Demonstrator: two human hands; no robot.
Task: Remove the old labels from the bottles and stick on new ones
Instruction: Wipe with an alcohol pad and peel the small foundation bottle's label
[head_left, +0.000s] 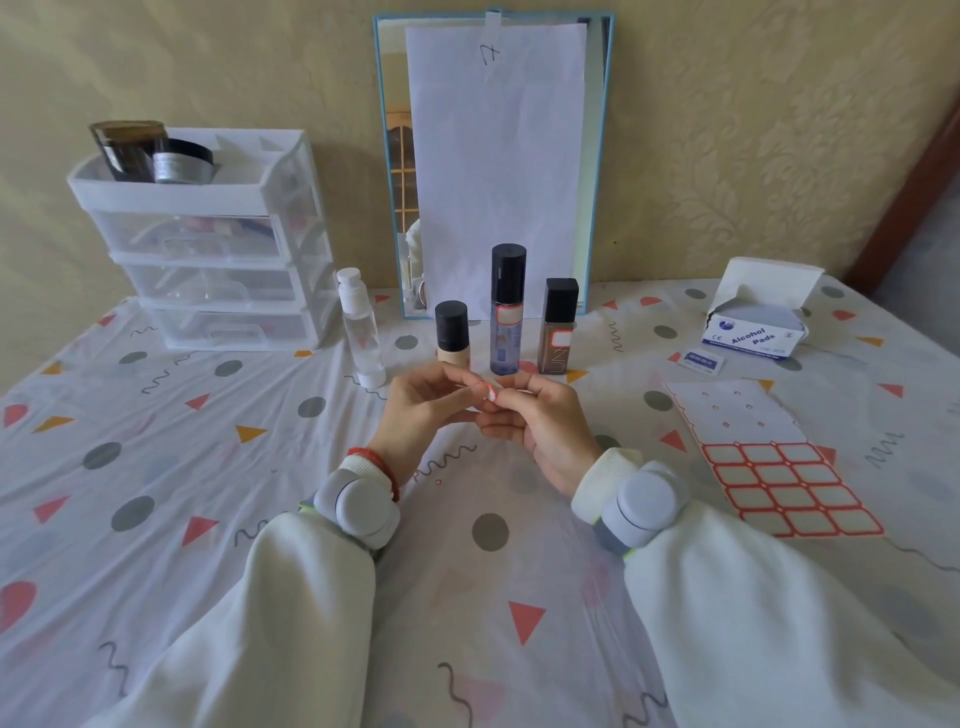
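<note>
Both hands met above the middle of the bench (156, 467). The left hand (415, 410) and right hand (540, 421) each pinched a small red-edged label (490, 391) between them, tilted, its long axis roughly upright. Bare cloth lay open on every side. Just behind stood three dark-capped bottles (507, 312), upright; the label sheet (769, 457) lay flat to the right.
</note>
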